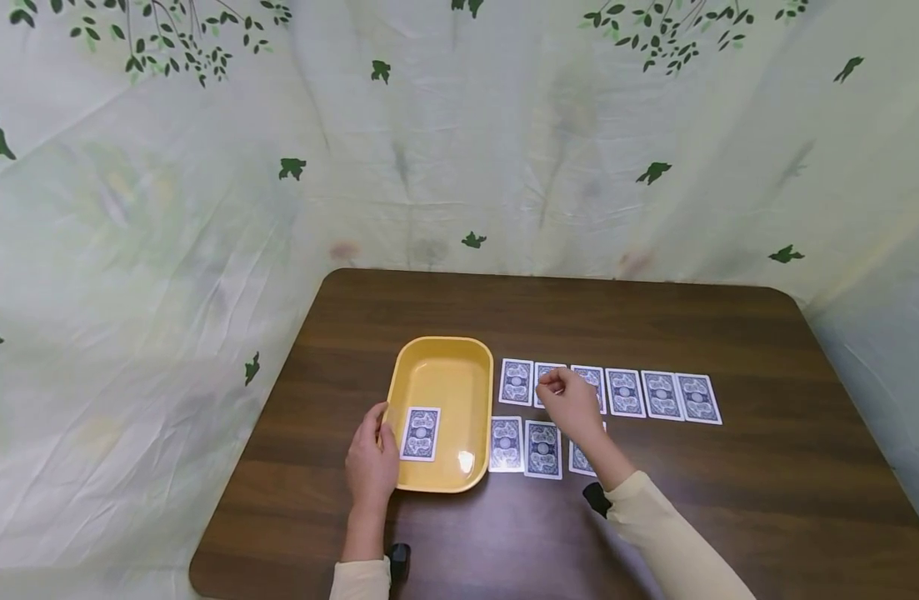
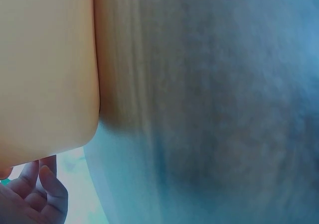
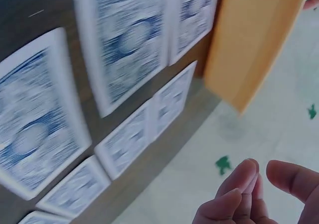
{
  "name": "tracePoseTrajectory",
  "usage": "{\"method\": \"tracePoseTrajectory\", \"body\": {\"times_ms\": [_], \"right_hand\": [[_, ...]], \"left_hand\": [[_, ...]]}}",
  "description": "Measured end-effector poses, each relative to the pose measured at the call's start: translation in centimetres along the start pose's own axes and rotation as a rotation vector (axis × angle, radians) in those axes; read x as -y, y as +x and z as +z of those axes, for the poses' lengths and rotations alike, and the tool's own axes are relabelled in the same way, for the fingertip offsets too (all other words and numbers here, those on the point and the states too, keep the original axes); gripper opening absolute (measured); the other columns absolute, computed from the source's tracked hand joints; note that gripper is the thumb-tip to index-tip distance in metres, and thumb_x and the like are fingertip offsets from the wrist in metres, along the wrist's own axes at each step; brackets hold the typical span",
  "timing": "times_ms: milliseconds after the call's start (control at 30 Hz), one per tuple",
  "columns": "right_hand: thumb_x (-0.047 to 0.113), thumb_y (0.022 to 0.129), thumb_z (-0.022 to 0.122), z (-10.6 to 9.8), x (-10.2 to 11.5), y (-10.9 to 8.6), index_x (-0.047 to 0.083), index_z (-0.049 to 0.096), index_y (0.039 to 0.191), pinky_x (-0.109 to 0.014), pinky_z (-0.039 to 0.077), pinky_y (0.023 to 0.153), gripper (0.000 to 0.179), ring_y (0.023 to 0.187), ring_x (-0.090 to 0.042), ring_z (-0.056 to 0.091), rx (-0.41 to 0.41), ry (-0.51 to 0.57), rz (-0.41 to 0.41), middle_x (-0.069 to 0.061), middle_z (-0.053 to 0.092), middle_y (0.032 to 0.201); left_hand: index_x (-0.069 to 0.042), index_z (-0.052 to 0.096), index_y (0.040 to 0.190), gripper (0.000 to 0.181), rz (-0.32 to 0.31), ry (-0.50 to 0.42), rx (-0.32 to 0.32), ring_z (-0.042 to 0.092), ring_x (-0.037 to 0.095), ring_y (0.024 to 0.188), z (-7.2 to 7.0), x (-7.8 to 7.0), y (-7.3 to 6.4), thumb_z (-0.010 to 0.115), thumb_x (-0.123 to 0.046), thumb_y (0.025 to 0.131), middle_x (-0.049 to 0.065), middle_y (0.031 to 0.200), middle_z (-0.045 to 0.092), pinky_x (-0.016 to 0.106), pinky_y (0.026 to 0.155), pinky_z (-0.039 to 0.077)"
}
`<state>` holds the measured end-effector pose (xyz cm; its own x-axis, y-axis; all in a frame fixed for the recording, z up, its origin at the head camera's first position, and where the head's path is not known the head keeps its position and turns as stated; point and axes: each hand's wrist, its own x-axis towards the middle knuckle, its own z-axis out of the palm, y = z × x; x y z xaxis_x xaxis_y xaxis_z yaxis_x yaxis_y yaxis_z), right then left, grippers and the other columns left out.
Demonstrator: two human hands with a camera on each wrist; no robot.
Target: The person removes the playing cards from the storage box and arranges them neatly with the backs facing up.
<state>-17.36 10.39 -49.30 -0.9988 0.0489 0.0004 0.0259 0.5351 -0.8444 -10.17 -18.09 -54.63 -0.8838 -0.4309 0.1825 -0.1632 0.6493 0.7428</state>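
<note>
My left hand (image 1: 373,458) grips the left rim of a yellow tray (image 1: 470,400), fingers at its outer side. In the left wrist view the tray's side (image 2: 45,69) fills the upper left, with the hand (image 2: 37,196) below it. One blue-backed playing card (image 1: 420,434) lies face down in the tray. My right hand (image 1: 573,406) hovers over the card rows and hides parts of several cards. Its fingers are loosely bent, with a gap between thumb and fingertips and nothing held, as the right wrist view shows the hand (image 3: 239,199).
Right of the tray, a back row of several face-down cards (image 1: 625,393) runs along the brown table (image 1: 579,317). Nearer is a front row of cards (image 1: 543,450), its right end partly behind my right wrist. A leaf-patterned cloth (image 1: 504,150) hangs behind the table.
</note>
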Motion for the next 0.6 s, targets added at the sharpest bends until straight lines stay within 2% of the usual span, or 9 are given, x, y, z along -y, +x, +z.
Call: {"method": "tracePoseTrajectory", "body": {"times_ms": [167,300,467,600], "right_hand": [[0.014,0.084,0.064,2.1,1.9,-0.1,0.005,0.068,0.091,-0.029,0.045,0.062,0.012,0.068,-0.016,0.056,0.042,0.018,-0.057,-0.003,0.063,0.078],[0.012,0.084,0.064,3.9,3.3,-0.2,0.006,0.068,0.090,-0.028,0.046,0.063,0.010,0.068,-0.014,0.055,0.091,0.014,-0.136,-0.001,0.062,0.077],[0.008,0.084,0.064,6.2,4.7,-0.2,0.004,0.067,0.092,-0.028,0.048,0.066,0.010,0.071,-0.014,0.056,0.174,-0.012,-0.276,-0.001,0.062,0.077],[0.007,0.084,0.065,7.7,5.6,-0.3,0.004,0.067,0.093,-0.029,0.048,0.068,0.010,0.074,-0.015,0.057,0.241,-0.115,-0.409,-0.001,0.062,0.080]], "left_hand": [[-0.009,0.057,0.132,0.033,-0.005,-0.004,-0.004,0.062,0.036,0.106,0.0,0.1,-0.1,0.051,-0.014,0.100,0.018,0.125,0.062,0.055,0.087,0.046],[-0.009,0.057,0.132,0.033,0.002,-0.008,-0.013,0.062,0.036,0.105,0.0,0.1,-0.1,0.052,-0.014,0.099,0.019,0.124,0.062,0.055,0.086,0.047],[-0.010,0.057,0.132,0.033,0.001,-0.004,-0.013,0.062,0.036,0.105,-0.1,0.1,-0.2,0.051,-0.015,0.100,0.019,0.123,0.063,0.055,0.086,0.046],[-0.011,0.057,0.133,0.034,-0.010,-0.002,-0.001,0.061,0.037,0.106,-0.1,0.0,-0.2,0.051,-0.016,0.100,0.018,0.124,0.062,0.055,0.087,0.046]]}}
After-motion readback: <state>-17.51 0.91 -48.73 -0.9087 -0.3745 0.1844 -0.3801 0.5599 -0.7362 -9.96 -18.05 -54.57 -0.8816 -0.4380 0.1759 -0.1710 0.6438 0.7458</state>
